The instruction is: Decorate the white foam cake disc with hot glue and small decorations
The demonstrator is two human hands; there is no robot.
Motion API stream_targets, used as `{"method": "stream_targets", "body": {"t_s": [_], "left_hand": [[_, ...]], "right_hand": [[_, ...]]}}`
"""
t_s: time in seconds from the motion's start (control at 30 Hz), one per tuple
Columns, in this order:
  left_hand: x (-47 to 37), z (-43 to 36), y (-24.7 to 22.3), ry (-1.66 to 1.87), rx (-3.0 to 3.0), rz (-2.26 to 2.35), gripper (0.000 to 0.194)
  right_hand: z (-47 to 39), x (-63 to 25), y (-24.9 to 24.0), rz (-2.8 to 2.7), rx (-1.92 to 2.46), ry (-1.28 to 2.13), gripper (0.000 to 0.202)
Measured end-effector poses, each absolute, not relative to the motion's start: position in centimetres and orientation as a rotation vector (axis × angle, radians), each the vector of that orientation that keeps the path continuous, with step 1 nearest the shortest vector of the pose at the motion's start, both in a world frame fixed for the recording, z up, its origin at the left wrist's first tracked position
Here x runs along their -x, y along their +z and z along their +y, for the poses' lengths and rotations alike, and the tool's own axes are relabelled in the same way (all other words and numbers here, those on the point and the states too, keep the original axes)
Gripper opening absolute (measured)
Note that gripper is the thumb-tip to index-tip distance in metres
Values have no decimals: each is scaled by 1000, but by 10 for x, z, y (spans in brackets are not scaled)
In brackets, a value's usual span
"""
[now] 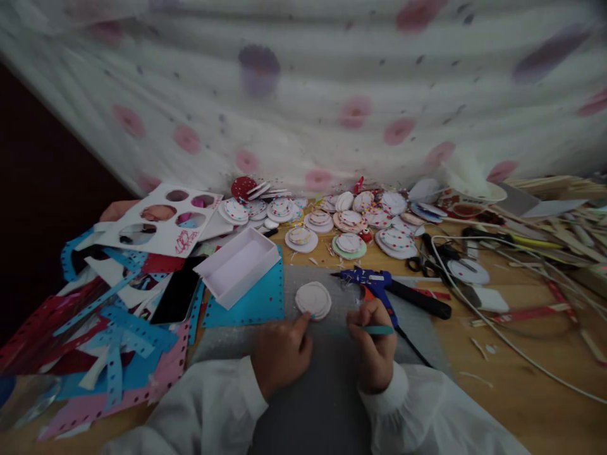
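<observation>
In the head view, my left hand [283, 354] rests on the grey mat [227, 344], its index finger stretched out onto the lower edge of a small stack of white paper discs [313, 299]. That hand's thumb stands apart and nothing is gripped in it. My right hand [374, 344] is closed in a pen grip around a slim teal pen-like tool [380, 330]. The tool's tip is too dim to make out. Just beyond the right hand lies a blue hot glue gun [374, 282], its nozzle pointing left toward the discs.
Several layered discs with coloured dots [349, 244] line the back. An open white box [239, 266] sits on a blue sheet [265, 297]. At left lie a phone [176, 294] and paper scraps [118, 351]. At right are scissors [423, 266], a white cable [509, 354] and wood strips.
</observation>
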State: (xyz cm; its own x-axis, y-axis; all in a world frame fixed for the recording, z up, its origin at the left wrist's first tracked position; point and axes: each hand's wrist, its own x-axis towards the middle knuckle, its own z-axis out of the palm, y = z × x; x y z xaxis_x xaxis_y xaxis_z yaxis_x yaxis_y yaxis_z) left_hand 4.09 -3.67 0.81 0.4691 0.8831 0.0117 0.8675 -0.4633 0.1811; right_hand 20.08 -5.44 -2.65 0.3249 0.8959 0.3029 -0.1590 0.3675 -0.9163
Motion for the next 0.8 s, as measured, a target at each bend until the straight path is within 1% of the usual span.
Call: {"method": "stream_targets", "body": {"t_s": [0.33, 0.57, 0.7, 0.8], "left_hand": [[-41, -41, 17, 65, -2665, 1561, 39], [-46, -44, 12, 13, -2738, 1585, 40], [-50, -44, 3, 54, -2833, 1560, 38], [-54, -41, -4, 156, -2928, 1519, 34]], "right_hand": [[-50, -203, -16, -886, 838, 836, 17], [-49, -204, -13, -816, 845, 865, 17], [-49, -206, -8, -785, 875, 861, 16], [-51, -206, -5, -784, 972, 859, 9]]}}
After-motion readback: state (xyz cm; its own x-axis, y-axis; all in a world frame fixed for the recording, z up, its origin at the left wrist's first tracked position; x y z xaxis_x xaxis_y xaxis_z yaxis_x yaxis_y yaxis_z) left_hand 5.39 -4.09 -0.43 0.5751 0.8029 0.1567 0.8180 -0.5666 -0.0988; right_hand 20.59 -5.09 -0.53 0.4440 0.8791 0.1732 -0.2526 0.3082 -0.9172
